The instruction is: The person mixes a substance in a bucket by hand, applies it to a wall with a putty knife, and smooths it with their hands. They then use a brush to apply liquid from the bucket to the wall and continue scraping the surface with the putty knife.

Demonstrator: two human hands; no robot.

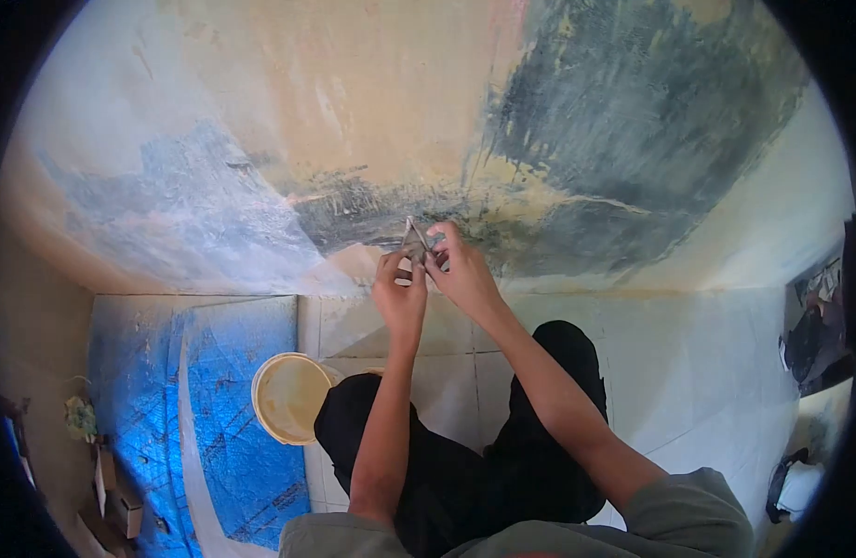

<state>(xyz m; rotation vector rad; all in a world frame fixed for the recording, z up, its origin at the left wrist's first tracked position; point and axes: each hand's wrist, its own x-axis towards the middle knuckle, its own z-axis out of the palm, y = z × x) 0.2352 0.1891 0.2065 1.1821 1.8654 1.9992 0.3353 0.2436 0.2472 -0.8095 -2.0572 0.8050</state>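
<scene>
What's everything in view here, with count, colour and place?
Wall: one, cream with grey-black patches, ahead
Floor: one, pale tile, below wall
Blue sheet: one, blue, floor, left
Bucket: one, cream, beside sheet
Clutter: count unclear, partly brown, left edge
Dark items: count unclear, right edge
Folded piece: one, grey, between fingers
Left grip, right grip: two, bare, near wall
Legs: two, black-clothed, beneath arms

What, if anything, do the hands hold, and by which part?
The left hand and right hand hold a small greyish pointed piece near its lower end.
</scene>
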